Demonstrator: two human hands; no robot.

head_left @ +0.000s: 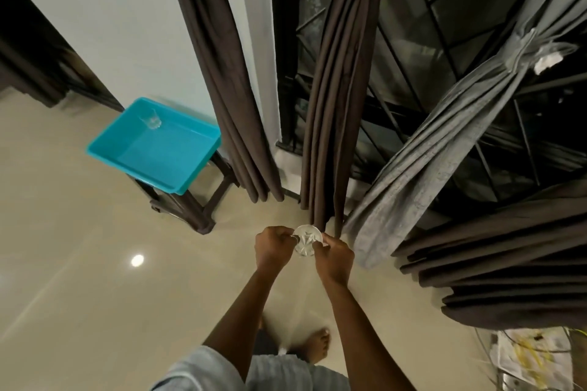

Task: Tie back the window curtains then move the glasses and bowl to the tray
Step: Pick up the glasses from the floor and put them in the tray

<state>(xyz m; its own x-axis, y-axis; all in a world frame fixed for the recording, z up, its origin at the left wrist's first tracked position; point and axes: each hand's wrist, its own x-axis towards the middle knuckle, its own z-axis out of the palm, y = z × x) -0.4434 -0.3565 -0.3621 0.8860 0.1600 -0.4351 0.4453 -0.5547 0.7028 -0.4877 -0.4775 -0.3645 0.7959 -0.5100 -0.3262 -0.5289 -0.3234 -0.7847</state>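
The left hand (273, 244) and right hand (333, 255) pinch a clear cut-glass vessel (306, 240) between them above the floor (79, 263). Far left, a teal tray (152, 152) on a dark stool (190, 209) holds one glass (151, 120). At right, a grey curtain (444, 136) hangs tied back.

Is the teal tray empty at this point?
No, one clear glass stands inside the teal tray, near its far corner.

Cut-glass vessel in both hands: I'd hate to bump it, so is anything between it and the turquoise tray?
Nothing visible does. Only bare floor lies between the cut-glass vessel and the turquoise tray. The brown curtain hangs beside the tray's right edge, off the direct line.
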